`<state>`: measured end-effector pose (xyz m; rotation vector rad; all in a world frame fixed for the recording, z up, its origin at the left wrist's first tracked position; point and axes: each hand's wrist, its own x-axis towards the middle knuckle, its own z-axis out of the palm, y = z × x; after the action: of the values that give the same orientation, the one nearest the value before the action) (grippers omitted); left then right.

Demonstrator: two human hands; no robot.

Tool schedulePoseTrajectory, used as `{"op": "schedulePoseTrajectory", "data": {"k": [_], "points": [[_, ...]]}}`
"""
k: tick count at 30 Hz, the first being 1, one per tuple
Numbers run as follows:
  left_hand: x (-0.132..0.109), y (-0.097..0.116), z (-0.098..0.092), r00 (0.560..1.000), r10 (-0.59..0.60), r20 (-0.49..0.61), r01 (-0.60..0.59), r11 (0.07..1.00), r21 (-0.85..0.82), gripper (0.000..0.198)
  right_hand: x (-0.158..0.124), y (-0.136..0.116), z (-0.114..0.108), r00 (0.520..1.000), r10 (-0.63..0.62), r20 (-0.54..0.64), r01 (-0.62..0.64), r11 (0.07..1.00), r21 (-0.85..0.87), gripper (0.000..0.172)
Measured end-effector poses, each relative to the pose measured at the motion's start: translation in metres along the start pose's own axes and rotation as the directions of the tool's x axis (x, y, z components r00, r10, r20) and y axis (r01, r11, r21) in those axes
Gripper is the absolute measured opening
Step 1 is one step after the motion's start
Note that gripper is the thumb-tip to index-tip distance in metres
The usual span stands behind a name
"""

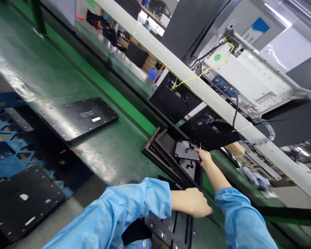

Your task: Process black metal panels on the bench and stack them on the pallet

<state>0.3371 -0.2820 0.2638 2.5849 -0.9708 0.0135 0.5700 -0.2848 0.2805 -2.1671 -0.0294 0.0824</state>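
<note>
My right hand point(204, 158) pinches the near edge of a thin grey panel point(185, 152) with a short black ribbon cable on it. The panel is tilted above a black tray point(168, 147), where a second grey panel with another dark cable lies partly covered. Lower down, my left hand point(194, 203) is curled closed, back of the hand towards me, over a dark metal frame point(171, 226). What its fingers hold, if anything, is hidden.
A black flat housing point(80, 117) lies on the green bench point(119, 148) to the left. Another black housing point(26, 200) rests beside a blue perforated crate point(5, 131). Dark screens point(175, 98) stand behind, under a white rail point(155, 43) with a yellow cable point(191, 79).
</note>
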Motion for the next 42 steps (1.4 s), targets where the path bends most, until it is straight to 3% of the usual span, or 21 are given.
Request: {"op": "schedulePoseTrajectory", "data": {"k": [7, 15, 25, 30, 37, 42], "points": [[0.005, -0.001, 0.009, 0.999, -0.015, -0.042, 0.016, 1.000, 0.015, 0.024, 0.005, -0.010, 0.014, 0.995, 0.099, 0.034, -0.094, 0.989, -0.114, 0.022], [0.011, -0.002, 0.025, 0.996, 0.007, -0.087, -0.005, 1.000, 0.022, 0.026, 0.007, -0.042, 0.037, 0.979, 0.074, 0.191, -0.026, 0.970, -0.243, 0.023], [0.010, -0.002, 0.031, 0.989, 0.022, -0.144, -0.020, 1.000, 0.018, 0.017, -0.009, -0.039, 0.027, 0.983, 0.039, 0.181, 0.028, 0.935, -0.353, 0.025], [0.005, 0.001, 0.025, 0.994, 0.023, -0.107, -0.022, 1.000, 0.013, 0.023, -0.014, -0.041, 0.029, 0.983, 0.011, 0.183, 0.054, 0.937, -0.346, 0.026], [0.006, 0.000, 0.020, 0.999, 0.020, -0.044, -0.022, 0.999, -0.038, 0.021, -0.023, -0.068, 0.060, 0.951, -0.106, 0.290, 0.171, 0.963, -0.207, 0.031], [0.002, 0.001, 0.015, 0.999, 0.036, -0.040, -0.037, 0.999, -0.035, 0.020, -0.037, -0.070, 0.076, 0.913, -0.201, 0.354, 0.289, 0.932, -0.217, 0.038]]}}
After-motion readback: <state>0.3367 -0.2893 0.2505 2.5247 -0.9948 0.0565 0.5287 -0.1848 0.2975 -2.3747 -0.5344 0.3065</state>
